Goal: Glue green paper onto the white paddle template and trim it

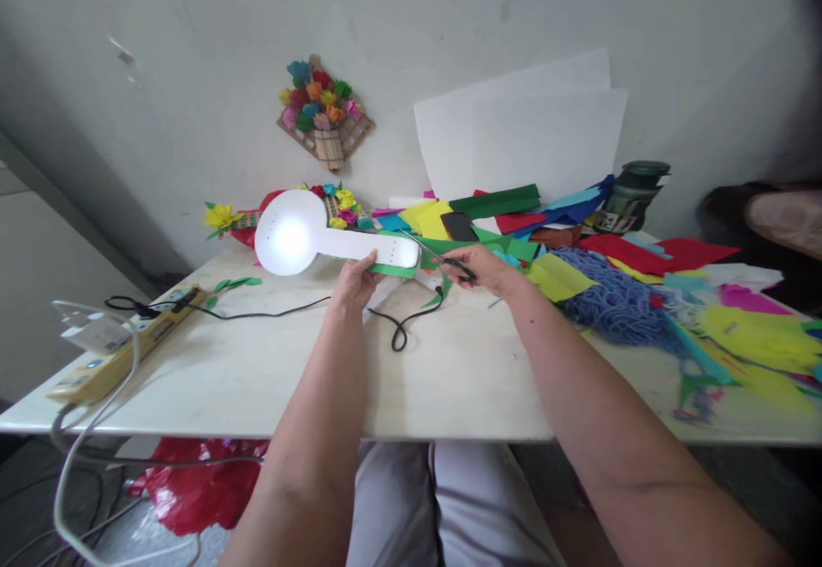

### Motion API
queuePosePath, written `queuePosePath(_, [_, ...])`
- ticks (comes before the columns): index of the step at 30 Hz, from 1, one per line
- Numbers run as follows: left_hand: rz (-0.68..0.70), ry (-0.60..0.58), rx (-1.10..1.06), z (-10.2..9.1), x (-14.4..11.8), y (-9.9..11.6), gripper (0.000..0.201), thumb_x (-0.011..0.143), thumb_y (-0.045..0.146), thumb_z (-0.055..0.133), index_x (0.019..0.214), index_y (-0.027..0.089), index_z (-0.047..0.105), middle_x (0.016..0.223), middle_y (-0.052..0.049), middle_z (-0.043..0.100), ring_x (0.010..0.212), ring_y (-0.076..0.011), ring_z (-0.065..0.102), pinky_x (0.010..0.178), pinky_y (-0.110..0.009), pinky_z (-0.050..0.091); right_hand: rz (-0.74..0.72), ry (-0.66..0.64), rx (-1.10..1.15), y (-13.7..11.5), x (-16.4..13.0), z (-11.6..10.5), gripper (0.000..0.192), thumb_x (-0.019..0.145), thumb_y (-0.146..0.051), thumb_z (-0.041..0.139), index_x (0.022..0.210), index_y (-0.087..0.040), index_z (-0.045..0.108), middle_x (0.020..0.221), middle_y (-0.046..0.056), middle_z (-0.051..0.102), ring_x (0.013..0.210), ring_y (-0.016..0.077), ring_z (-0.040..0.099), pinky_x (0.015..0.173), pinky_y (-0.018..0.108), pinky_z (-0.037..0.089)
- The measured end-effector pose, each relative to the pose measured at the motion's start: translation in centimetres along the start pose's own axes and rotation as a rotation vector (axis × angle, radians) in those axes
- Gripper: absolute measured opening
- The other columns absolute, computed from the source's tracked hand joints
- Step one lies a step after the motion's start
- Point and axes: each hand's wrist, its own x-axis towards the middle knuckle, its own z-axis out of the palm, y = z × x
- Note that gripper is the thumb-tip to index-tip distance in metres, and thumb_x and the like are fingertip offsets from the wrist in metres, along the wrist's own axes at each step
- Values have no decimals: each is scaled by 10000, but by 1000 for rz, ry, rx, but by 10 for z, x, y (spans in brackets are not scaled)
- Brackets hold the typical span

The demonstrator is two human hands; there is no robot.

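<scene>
Nearest us, our forearms reach over the white table [449, 378]. At eleven o'clock our left hand [354, 280] pinches a green paper strip [393, 270] lying under the lit lamp [301, 233]; at one o'clock our right hand [485, 269] grips black scissors [443, 260], blades touching the strip.

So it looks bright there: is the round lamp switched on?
On: the white lamp has a glowing, washed-out round head.
</scene>
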Motion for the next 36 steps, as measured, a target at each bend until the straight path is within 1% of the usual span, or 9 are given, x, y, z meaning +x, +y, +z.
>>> queuePosePath(3, [-9,-29,11,-3,1,0,301,712,50,610,1009,93,592,825,-68,694,724,-150,661,704,-260,557,17,0,-14,-3,-3,-2,414,634,-332,672,938,-50,656,469,-39,473,381,37,335,354,202,223])
queuePosePath(6, [-8,-29,25,-4,2,-1,296,710,55,614,1003,95,593,832,-68,692,724,-151,660,709,-268,558,11,-16,-40,-2,-4,-6,417,633,-321,670,955,-56,662,481,-34,485,377,31,327,364,204,222])
queuePosePath(11, [-24,-23,55,-5,3,-2,192,715,56,605,905,79,613,794,-65,692,685,-146,656,700,-272,563,-18,-43,-54,5,-2,-13,463,654,-334,647,1019,-48,651,518,-8,529,380,34,346,373,210,223])
queuePosePath(14, [-41,-35,80,-6,2,-2,162,716,62,604,876,78,617,803,-72,693,689,-153,657,683,-267,564,-27,-69,-102,6,-2,-19,459,665,-330,640,1040,-65,652,496,-17,512,382,37,346,381,208,233])
queuePosePath(18, [-71,-51,103,-8,2,-1,156,704,72,623,859,77,619,794,-78,694,682,-160,660,666,-264,565,-18,-99,-144,4,-5,-24,421,670,-316,635,1012,-73,670,489,-21,492,385,33,338,380,202,240])
queuePosePath(23, [-79,-62,114,-10,3,-2,157,695,81,636,851,77,621,790,-81,695,677,-162,661,658,-258,567,-10,-107,-152,2,-7,-24,413,656,-303,651,1007,-87,673,509,-20,496,391,32,340,372,198,248])
queuePosePath(28, [-88,-65,129,-9,2,-3,181,697,79,635,878,78,620,805,-91,695,726,-181,667,705,-280,565,3,-109,-158,2,-6,-21,397,647,-305,664,977,-86,680,517,-13,507,410,39,355,369,193,261])
queuePosePath(36, [-93,-60,117,-7,2,-4,191,685,70,643,873,85,614,810,-77,697,742,-184,668,727,-300,563,0,-109,-107,0,-7,-20,369,666,-293,643,967,-82,683,498,-12,503,405,38,338,366,197,230])
